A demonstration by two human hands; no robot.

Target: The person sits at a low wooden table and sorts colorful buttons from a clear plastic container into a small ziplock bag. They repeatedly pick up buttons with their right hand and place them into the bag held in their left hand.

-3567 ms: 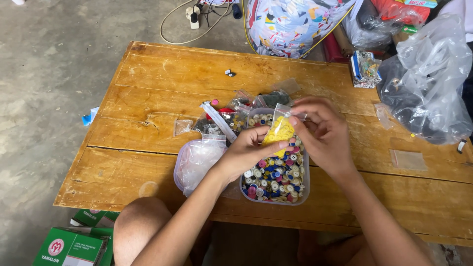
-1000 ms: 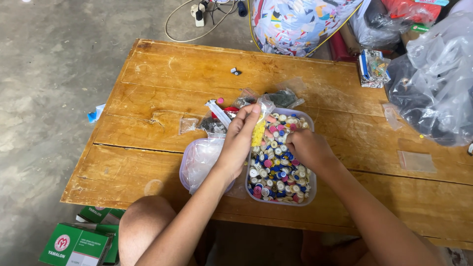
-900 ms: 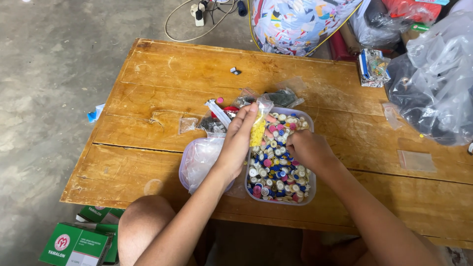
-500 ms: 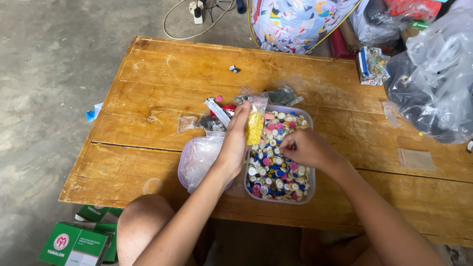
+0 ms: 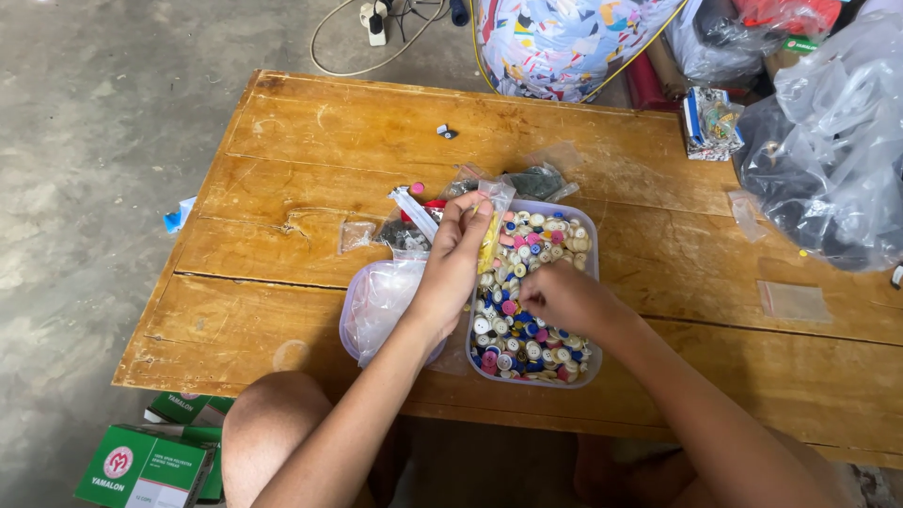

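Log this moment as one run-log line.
left hand: holds small clear bag of yellow buttons | right hand: fingers in tub of mixed buttons | surface: wooden table

Beside the button tub, the right hand's fingertips are hidden, so its grip stays unclear.

One wooden table, one clear tub of countless buttons, two hands.
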